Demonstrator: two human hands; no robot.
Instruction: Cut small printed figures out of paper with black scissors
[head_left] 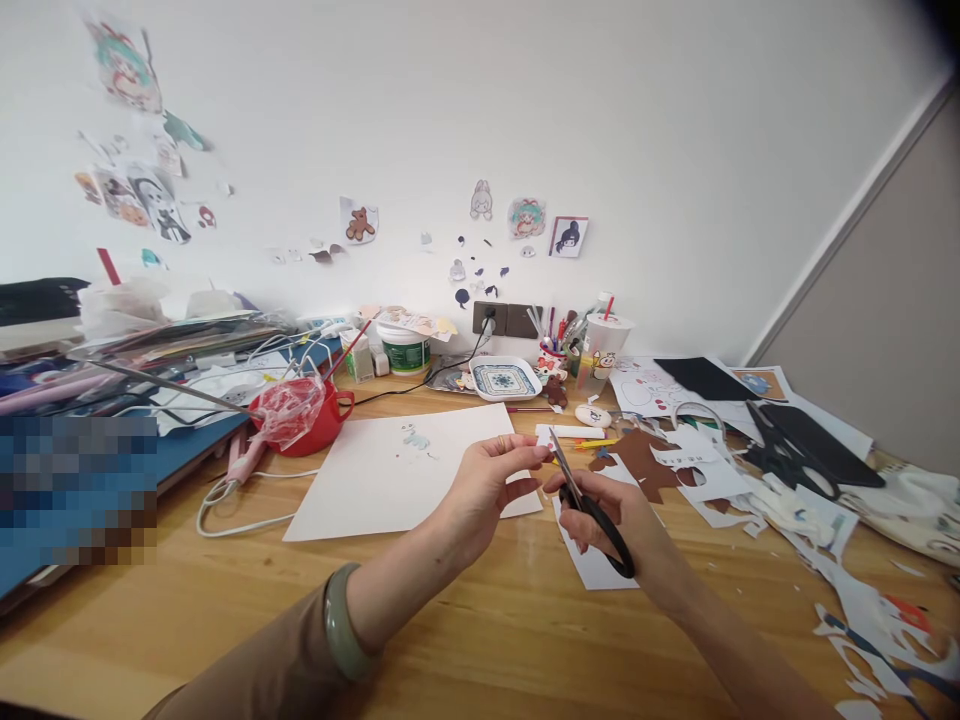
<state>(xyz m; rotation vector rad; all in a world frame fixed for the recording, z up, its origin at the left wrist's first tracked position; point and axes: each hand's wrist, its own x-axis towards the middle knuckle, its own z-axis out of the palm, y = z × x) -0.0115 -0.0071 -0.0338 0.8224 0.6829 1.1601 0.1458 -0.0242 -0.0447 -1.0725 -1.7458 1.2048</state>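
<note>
Between its thumb and fingertips, my left hand (495, 487) pinches a small piece of white paper (544, 437) with a bit of red on it. Black-handled scissors (595, 510) are in my right hand (611, 520), their blades pointing up and left beside that piece. Whether the blades touch the paper is too small to tell. Behind my left hand lies a large white sheet (360, 480) with a small pale blue cutout (415, 437) near its top. Another white sheet (600, 568) is partly hidden under my right hand.
A red pot (319, 425) with plastic wrap and a white cable (247, 533) are at the left. A patterned tray (505, 379) and a drink cup (600, 355) stand at the back. Brown scraps (637, 462), white offcuts (862, 590) and larger black scissors (787, 455) lie at the right.
</note>
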